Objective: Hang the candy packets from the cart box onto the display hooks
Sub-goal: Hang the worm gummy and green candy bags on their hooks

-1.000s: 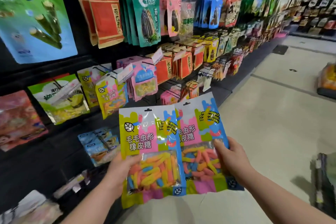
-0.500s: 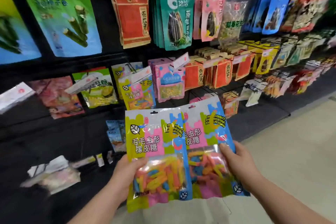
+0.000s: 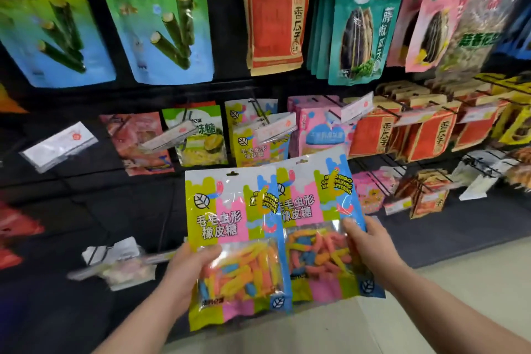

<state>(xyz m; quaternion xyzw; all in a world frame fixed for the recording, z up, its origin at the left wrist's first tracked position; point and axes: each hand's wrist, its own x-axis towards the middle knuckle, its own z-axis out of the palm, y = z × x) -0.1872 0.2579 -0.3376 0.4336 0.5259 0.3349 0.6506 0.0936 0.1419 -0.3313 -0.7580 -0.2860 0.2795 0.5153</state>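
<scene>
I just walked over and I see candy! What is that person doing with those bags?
A person is stocking a shop's snack wall. The left hand holds one gummy worm candy packet and the right hand holds a second packet, side by side and overlapping. Neither is on a hook yet. Matching packets already hang on the wall just above them.

Both held candy packets (image 3: 232, 227) read 毛毛虫形橡皮糖, as does a matching packet hanging on the hooks (image 3: 253, 149). Red seed bags (image 3: 275, 17) carry 香瓜子. A teal bag (image 3: 365, 26) shows the brand 洽洽 and 藤椒瓜子. Price tags (image 3: 275, 125) are illegible.
</scene>
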